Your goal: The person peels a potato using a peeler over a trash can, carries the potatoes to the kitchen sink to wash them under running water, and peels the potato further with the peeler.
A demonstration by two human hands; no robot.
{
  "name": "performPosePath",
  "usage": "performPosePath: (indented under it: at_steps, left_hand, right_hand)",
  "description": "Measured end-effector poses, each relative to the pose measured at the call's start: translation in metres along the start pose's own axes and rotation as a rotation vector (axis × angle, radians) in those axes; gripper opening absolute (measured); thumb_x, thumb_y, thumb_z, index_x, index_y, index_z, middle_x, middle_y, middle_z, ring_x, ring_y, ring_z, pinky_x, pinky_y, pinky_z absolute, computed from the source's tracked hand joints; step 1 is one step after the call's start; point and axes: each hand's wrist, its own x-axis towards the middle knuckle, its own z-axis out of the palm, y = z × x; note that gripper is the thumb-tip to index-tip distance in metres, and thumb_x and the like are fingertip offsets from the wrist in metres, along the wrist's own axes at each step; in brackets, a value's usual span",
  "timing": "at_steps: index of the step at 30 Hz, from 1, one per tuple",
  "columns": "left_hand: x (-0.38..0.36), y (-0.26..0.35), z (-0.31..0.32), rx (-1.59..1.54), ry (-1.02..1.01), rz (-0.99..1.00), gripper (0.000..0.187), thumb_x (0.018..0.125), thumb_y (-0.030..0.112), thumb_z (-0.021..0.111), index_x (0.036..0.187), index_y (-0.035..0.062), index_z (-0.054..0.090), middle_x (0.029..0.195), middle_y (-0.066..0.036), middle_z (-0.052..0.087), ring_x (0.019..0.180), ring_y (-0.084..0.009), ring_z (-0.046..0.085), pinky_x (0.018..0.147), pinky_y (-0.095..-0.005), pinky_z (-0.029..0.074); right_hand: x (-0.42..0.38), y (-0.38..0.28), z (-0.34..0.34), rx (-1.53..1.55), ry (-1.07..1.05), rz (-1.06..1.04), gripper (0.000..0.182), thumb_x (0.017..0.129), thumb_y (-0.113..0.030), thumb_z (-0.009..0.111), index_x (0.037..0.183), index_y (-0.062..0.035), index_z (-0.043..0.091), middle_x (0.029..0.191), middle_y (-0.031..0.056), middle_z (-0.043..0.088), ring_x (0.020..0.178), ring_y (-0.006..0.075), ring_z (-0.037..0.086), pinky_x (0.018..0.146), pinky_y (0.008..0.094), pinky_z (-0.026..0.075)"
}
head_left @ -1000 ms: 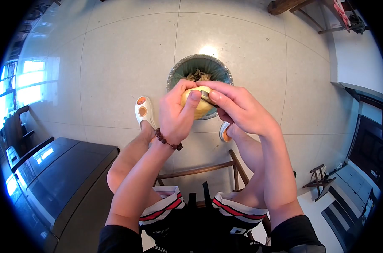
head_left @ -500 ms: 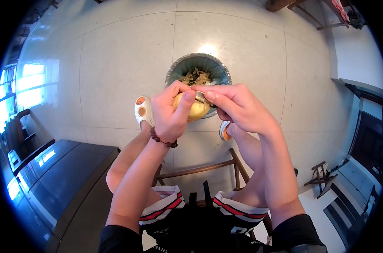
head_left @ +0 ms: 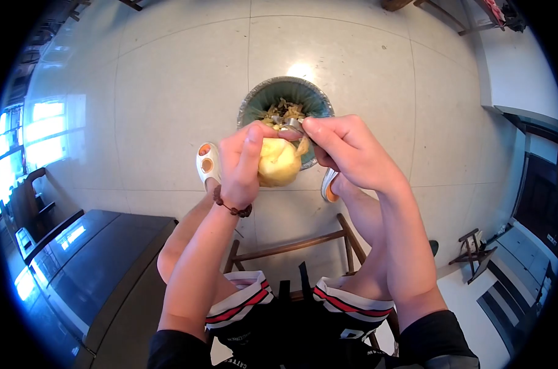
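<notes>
A peeled yellow potato (head_left: 279, 165) is in my left hand (head_left: 242, 158), whose fingers wrap round its far left side. My right hand (head_left: 346, 147) pinches a metal peeler (head_left: 293, 125) at the potato's upper right edge. A strip of peel (head_left: 303, 146) hangs by the potato's right side. Much of the peeler's handle is hidden by my right fingers. Beneath both hands stands a round bin (head_left: 251, 98) with a liner, and peelings (head_left: 285, 111) lie inside it.
Wooden chair rungs (head_left: 291, 246) cross between my legs. A dark glossy table (head_left: 107, 264) stands at the left, with a chair (head_left: 30, 197) beyond it. A white cabinet (head_left: 518, 80) is at the right, and a small wooden stool (head_left: 472, 252) is at lower right.
The peeler has shifted from the potato's face to its far upper edge, and a peel strip now shows at the right. The potato appears slightly turned, with more of it exposed.
</notes>
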Motion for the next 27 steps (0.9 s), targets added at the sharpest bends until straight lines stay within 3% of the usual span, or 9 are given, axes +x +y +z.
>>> performPosePath:
  at_steps: [5,7,10,13,18,20,23,26,27]
  left_hand:
    - [0.002,-0.021,-0.013,-0.11,-0.063,-0.13,0.053,0.113,0.043,0.041,0.105,-0.0013,0.069,0.096,-0.009,0.073,0.085,-0.0128,0.068,0.079,-0.029,0.054]
    - [0.005,-0.027,-0.013,-0.125,-0.019,-0.167,0.059,0.111,0.055,0.035,0.117,0.0024,0.062,0.099,-0.008,0.069,0.085,-0.0174,0.07,0.071,-0.0325,0.059]
    - [0.005,-0.019,-0.005,-0.268,0.027,-0.323,0.056,0.11,0.056,0.037,0.125,0.0055,0.058,0.098,-0.007,0.068,0.087,-0.0196,0.072,0.067,-0.039,0.065]
    - [0.005,-0.003,0.001,-0.415,0.063,-0.459,0.056,0.109,0.057,0.039,0.129,0.0068,0.057,0.099,-0.01,0.068,0.087,-0.023,0.074,0.065,-0.0442,0.067]
    - [0.004,-0.013,-0.01,-0.581,0.014,-0.542,0.06,0.109,0.059,0.039,0.133,0.0071,0.054,0.102,-0.012,0.068,0.084,-0.0252,0.073,0.065,-0.0428,0.066]
    - [0.003,-0.013,-0.01,-0.63,0.006,-0.549,0.06,0.109,0.06,0.038,0.135,0.0075,0.053,0.102,-0.013,0.068,0.081,-0.0258,0.073,0.063,-0.0425,0.066]
    - [0.001,-0.008,-0.007,-0.672,-0.128,-0.454,0.059,0.108,0.061,0.04,0.123,0.0068,0.058,0.104,-0.009,0.069,0.083,-0.0199,0.072,0.061,-0.0362,0.064]
    - [0.001,-0.011,-0.009,-0.724,-0.206,-0.392,0.059,0.11,0.06,0.036,0.122,0.0066,0.058,0.106,-0.009,0.068,0.083,-0.0196,0.072,0.065,-0.0338,0.062]
    - [0.003,-0.017,-0.01,-0.584,-0.142,-0.392,0.06,0.11,0.06,0.035,0.124,0.0061,0.058,0.108,-0.009,0.067,0.087,-0.0182,0.071,0.071,-0.0328,0.061]
  right_hand:
    - [0.001,-0.002,0.001,-0.08,0.039,-0.02,0.035,0.108,-0.03,0.059,0.12,-0.0014,0.076,0.067,-0.0054,0.048,0.062,0.005,0.038,0.056,0.0258,0.034]
    - [0.004,0.005,-0.001,-0.192,0.061,-0.056,0.034,0.107,-0.028,0.062,0.124,-0.0027,0.075,0.068,-0.0065,0.047,0.063,0.005,0.038,0.058,0.0256,0.034]
    - [0.004,0.005,-0.002,-0.2,0.12,-0.016,0.035,0.103,-0.023,0.067,0.132,-0.0048,0.072,0.069,-0.0079,0.043,0.065,0.0051,0.038,0.06,0.0248,0.034]
    - [0.001,-0.005,-0.003,-0.25,0.035,0.026,0.045,0.098,-0.017,0.073,0.141,-0.0062,0.066,0.069,-0.0092,0.041,0.066,0.0049,0.037,0.061,0.0244,0.034]
    - [0.002,-0.009,0.003,-0.014,0.053,0.048,0.06,0.092,-0.015,0.079,0.148,-0.0073,0.059,0.071,-0.0099,0.045,0.066,0.0032,0.039,0.061,0.0236,0.034]
    - [0.006,-0.004,0.009,-0.013,0.011,0.01,0.06,0.09,-0.015,0.081,0.145,-0.0059,0.06,0.071,-0.0096,0.046,0.066,0.0027,0.041,0.062,0.023,0.034]
    - [0.006,-0.005,0.018,0.036,-0.011,-0.037,0.056,0.086,-0.013,0.084,0.136,-0.0037,0.064,0.071,-0.0091,0.049,0.067,0.0019,0.044,0.063,0.0221,0.036]
    - [0.006,-0.003,0.026,0.107,0.043,-0.052,0.048,0.082,-0.011,0.087,0.125,-0.0032,0.066,0.071,-0.0088,0.05,0.067,0.0015,0.046,0.063,0.0215,0.037]
    - [0.006,-0.001,0.028,0.133,0.08,-0.055,0.045,0.081,-0.01,0.088,0.12,-0.0036,0.066,0.071,-0.0086,0.051,0.067,0.0013,0.046,0.063,0.0213,0.037]
